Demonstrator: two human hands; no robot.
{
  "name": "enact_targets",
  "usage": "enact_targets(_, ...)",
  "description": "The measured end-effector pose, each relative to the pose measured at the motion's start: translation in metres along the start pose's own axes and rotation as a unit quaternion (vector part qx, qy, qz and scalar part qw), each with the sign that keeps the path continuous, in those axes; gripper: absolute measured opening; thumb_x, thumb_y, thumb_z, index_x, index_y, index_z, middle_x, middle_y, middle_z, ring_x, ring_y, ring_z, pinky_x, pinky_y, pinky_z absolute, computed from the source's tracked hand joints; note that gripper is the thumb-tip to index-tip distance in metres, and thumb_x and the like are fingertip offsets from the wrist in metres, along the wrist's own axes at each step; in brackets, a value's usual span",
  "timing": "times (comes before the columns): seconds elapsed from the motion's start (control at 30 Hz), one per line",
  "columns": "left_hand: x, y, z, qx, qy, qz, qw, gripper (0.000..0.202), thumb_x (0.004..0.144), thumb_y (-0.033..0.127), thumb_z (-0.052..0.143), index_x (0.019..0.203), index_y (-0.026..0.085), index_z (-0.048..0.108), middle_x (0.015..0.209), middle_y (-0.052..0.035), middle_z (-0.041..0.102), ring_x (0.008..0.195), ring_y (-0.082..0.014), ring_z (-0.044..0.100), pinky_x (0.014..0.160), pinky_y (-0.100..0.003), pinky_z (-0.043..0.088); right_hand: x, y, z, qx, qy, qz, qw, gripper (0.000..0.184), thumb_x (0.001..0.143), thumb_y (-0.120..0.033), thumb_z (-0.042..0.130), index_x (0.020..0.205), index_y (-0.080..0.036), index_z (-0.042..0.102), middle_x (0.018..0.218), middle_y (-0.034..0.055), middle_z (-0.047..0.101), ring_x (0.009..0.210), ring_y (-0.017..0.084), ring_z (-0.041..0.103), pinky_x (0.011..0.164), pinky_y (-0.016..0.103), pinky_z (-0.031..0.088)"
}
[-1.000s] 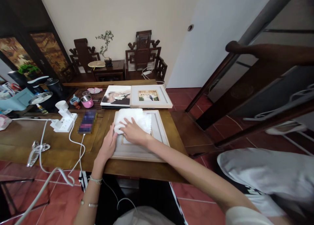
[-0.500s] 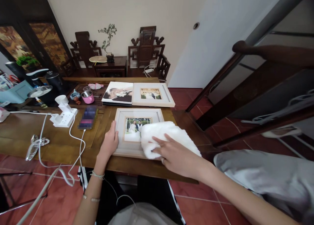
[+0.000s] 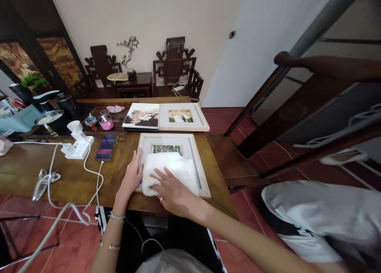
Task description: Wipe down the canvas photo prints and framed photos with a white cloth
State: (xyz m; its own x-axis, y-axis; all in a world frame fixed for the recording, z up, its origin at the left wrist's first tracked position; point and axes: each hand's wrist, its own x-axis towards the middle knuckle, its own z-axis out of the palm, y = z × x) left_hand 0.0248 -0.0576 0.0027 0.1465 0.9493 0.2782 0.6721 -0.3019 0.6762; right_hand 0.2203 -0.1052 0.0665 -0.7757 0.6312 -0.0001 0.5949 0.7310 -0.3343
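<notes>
A pale wooden picture frame [image 3: 203,177] lies flat near the table's front edge, its photo [image 3: 159,149] half covered by a fluffy white cloth [image 3: 178,168]. My right hand [image 3: 171,189] presses the cloth down on the glass and holds it, with some fingers spread over the top and the thumb side tucked at the fold. At the frame's left side, my left hand [image 3: 132,173] grips the edge with its fingers along the border. Just behind lies a second framed photo [image 3: 202,122], beside a photo album [image 3: 141,124] with a picture on its cover.
To the left are a white power strip [image 3: 80,148] with cables, a phone [image 3: 106,147] on a charging cord, and a clear hair clip [image 3: 41,185]. A pink cup [image 3: 106,123] stands farther back. A wooden chair [image 3: 247,162] and a seated person's leg [image 3: 315,213] are at the right.
My right hand has slid the cloth leftward across the frame, from its lower right corner to over the lower photo. My left hand stays at the left edge.
</notes>
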Motion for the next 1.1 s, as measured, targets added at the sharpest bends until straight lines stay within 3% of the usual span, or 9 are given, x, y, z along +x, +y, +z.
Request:
enact_targets(0.07,0.0,-0.001,-0.001,-0.008,-0.015,0.027,0.999,0.055,0.093,0.019,0.036,0.148,0.02,0.029,0.153,-0.01,0.032,0.145,-0.0233,0.015,0.115,-0.047,0.024,-0.013,0.001,0.003,0.005,0.016,0.021,1.0,0.041,0.079,-0.006,0.049,0.116,-0.014,0.063,0.142,0.0149,0.048,0.139,0.032,0.027,0.114,0.057,0.018)
enact_targets(0.2,0.0,-0.004,0.0,-0.011,-0.024,0.053,0.998,0.049,0.093,0.017,0.035,0.141,0.02,0.041,0.148,-0.0092,0.042,0.145,-0.021,0.018,0.117,-0.046,0.022,-0.046,0.012,-0.003,-0.003,0.014,0.054,0.998,0.042,0.075,-0.004,0.049,0.113,-0.014,0.065,0.142,0.016,0.047,0.14,0.031,0.027,0.114,0.057,0.019)
enact_targets(0.37,0.0,-0.005,0.0,-0.006,-0.032,0.058,0.998,0.047,0.095,0.022,0.036,0.142,0.019,0.04,0.153,-0.0112,0.033,0.145,-0.0217,0.018,0.117,-0.046,0.021,-0.077,0.039,-0.002,-0.016,0.056,0.087,0.994,0.043,0.072,-0.002,0.047,0.106,-0.019,0.068,0.14,0.0107,0.051,0.14,0.023,0.029,0.116,0.051,0.019)
enact_targets(0.5,0.0,-0.003,-0.001,-0.007,-0.028,0.051,0.998,0.047,0.095,0.024,0.037,0.141,0.019,0.04,0.155,-0.0119,0.028,0.145,-0.0227,0.021,0.117,-0.045,0.022,-0.079,0.068,0.003,-0.053,0.123,0.097,0.986,0.036,0.077,-0.006,0.046,0.103,-0.018,0.068,0.143,0.0119,0.047,0.14,0.023,0.03,0.116,0.051,0.018)
enact_targets(0.7,0.0,-0.004,-0.001,-0.001,-0.028,0.051,0.998,0.045,0.095,0.023,0.036,0.139,0.018,0.043,0.155,-0.0134,0.028,0.145,-0.0227,0.021,0.117,-0.045,0.022,-0.033,0.113,-0.009,-0.093,0.148,0.153,0.973,0.033,0.087,-0.013,0.043,0.115,-0.009,0.06,0.143,0.0211,0.044,0.141,0.029,0.024,0.113,0.056,0.021)
enact_targets(0.83,0.0,-0.006,-0.001,-0.006,-0.021,0.05,0.999,0.046,0.095,0.023,0.037,0.14,0.018,0.042,0.154,-0.013,0.031,0.144,-0.0231,0.023,0.117,-0.044,0.022,0.016,0.129,-0.023,-0.099,0.146,0.167,0.97,0.05,0.079,-0.003,0.044,0.129,-0.004,0.049,0.146,0.0245,0.039,0.143,0.033,0.017,0.11,0.06,0.019)
enact_targets(0.97,0.0,-0.008,0.0,-0.005,-0.009,0.047,0.999,0.054,0.093,0.023,0.039,0.146,0.014,0.03,0.153,-0.0156,0.032,0.143,-0.0231,0.025,0.117,-0.044,0.022,0.064,0.112,-0.022,-0.1,0.104,0.104,0.984,0.064,0.071,0.002,0.049,0.134,-0.011,0.047,0.151,0.0154,0.033,0.143,0.03,0.016,0.113,0.055,0.016)
enact_targets(1.1,0.0,-0.012,0.002,-0.012,0.002,0.038,0.999,0.057,0.093,0.022,0.04,0.147,0.014,0.027,0.152,-0.0154,0.033,0.142,-0.0237,0.028,0.116,-0.044,0.024,0.093,0.084,-0.009,-0.103,0.069,0.064,0.99,0.063,0.07,0.003,0.051,0.129,-0.018,0.053,0.152,0.0088,0.034,0.143,0.026,0.018,0.115,0.051,0.013)
